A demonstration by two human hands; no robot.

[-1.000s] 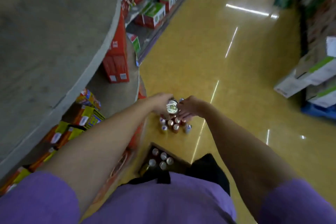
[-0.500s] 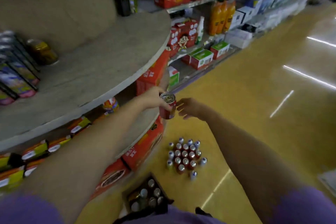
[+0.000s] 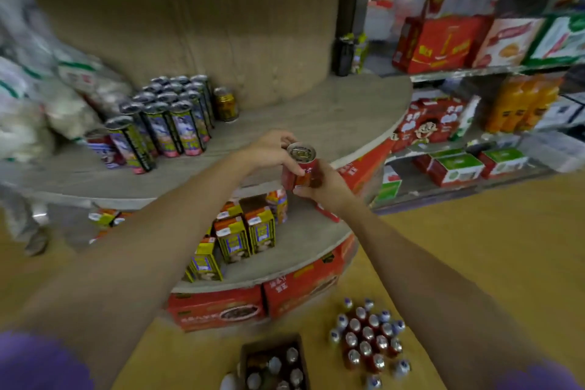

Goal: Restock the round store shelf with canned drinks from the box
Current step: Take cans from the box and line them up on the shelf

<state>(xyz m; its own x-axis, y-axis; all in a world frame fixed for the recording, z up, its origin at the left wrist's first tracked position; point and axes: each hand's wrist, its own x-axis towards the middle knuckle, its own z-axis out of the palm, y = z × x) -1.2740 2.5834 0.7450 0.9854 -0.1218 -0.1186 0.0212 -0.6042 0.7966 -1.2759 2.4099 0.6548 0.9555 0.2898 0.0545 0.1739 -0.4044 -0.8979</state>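
A red drink can (image 3: 300,168) with a silver top is held upright in front of the round shelf's (image 3: 316,117) middle tier. My left hand (image 3: 272,149) grips its upper part from the left. My right hand (image 3: 323,184) wraps around its lower right side. Below, a dark cardboard box (image 3: 272,361) on the floor holds several cans. A cluster of loose red cans (image 3: 368,339) stands on the yellow floor to the box's right.
Tall purple-and-yellow cans (image 3: 164,120) and a gold can (image 3: 226,104) stand on the middle tier at left, beside white bags (image 3: 38,95). Yellow cartons (image 3: 243,231) fill the lower tier, red boxes (image 3: 253,298) sit under it. Straight store shelves (image 3: 474,73) with boxed goods run at right.
The can has risen from near the floor cans to shelf height. My right hand, apart from it half a second ago, now holds it too. The view has tilted up toward the shelf.
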